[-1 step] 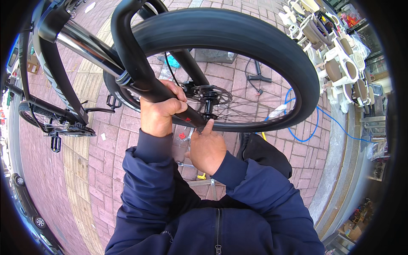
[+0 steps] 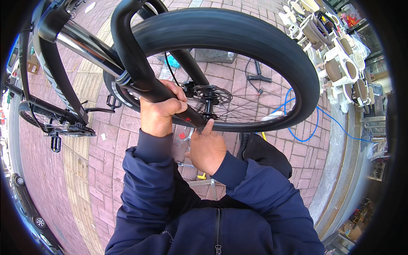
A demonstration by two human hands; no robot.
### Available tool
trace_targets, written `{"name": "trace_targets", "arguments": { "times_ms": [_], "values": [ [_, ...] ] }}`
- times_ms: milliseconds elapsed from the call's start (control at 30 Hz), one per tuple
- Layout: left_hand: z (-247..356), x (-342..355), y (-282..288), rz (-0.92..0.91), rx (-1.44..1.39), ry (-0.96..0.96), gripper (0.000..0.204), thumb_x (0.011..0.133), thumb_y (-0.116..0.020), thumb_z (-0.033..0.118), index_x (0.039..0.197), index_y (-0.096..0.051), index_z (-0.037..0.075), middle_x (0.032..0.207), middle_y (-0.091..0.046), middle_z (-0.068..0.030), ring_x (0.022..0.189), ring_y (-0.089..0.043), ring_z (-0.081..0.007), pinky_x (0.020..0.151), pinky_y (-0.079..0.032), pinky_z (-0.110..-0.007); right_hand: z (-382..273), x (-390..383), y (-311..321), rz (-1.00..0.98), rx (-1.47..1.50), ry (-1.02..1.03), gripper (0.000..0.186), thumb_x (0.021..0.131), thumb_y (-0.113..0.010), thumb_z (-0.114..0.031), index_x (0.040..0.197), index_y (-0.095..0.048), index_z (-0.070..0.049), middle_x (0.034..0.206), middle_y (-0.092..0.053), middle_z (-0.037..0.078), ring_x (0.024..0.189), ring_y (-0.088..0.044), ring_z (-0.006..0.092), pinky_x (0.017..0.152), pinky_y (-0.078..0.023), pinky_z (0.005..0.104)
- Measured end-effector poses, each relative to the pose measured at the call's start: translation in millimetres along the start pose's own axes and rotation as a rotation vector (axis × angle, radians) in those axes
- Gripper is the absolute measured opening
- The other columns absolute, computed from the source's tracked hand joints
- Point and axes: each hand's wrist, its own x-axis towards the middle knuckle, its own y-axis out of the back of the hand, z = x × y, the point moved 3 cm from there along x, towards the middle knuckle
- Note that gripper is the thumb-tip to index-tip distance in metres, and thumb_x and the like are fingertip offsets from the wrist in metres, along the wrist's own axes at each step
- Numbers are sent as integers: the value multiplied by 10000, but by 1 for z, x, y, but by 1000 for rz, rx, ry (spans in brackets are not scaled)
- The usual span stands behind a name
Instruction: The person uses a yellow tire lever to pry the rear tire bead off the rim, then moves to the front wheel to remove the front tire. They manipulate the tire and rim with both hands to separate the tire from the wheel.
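A bicycle's black suspension fork (image 2: 131,63) slants across the middle, holding a front wheel with a wide black tyre (image 2: 306,80). My left hand (image 2: 159,112) is closed around the lower fork leg, thumb on top. My right hand (image 2: 208,148) is at the lower end of that leg, beside the wheel hub (image 2: 209,106). Its index finger touches the fork end; the other fingers are curled and partly hidden, so what they grip cannot be made out. A disc brake rotor (image 2: 219,94) sits on the hub's far side. Blur on the tyre shows the wheel spinning.
A floor pump (image 2: 259,77) and a blue hose (image 2: 316,123) lie on the brick paving beyond the wheel. Small red and yellow items (image 2: 202,175) lie near my knees. Child seats (image 2: 335,70) are piled at the right. A parked car (image 2: 32,208) stands far left.
The wheel has turned a little: pale markings at its rim have shifted. Both hands and the fork keep their places.
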Motion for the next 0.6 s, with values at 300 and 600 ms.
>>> {"name": "trace_targets", "arguments": {
  "times_ms": [300, 600],
  "values": [
    [-1, 0, 1, -9, 0, -14, 349, 615, -656, -113, 932, -586, 17, 818, -584, -116, 840, -607, -288, 859, -515, -414, -1, 0, -1, 9, -14, -5, 774, 804, -840, -490, 1290, -650, 81, 1358, -475, 557, 887, -755, 421, 780, -611, 423],
    [-1, 1, -3, 24, -63, -9, 325, 590, -631, -137, 880, -597, 7, 791, -626, -109, 795, -637, -246, 766, -526, -363, -1, 0, 0, -4, -28, 3, 783, 818, -826, -505, 1312, -645, 75, 1363, -477, 553, 899, -755, 402, 785, -607, 411]
  ]
}}
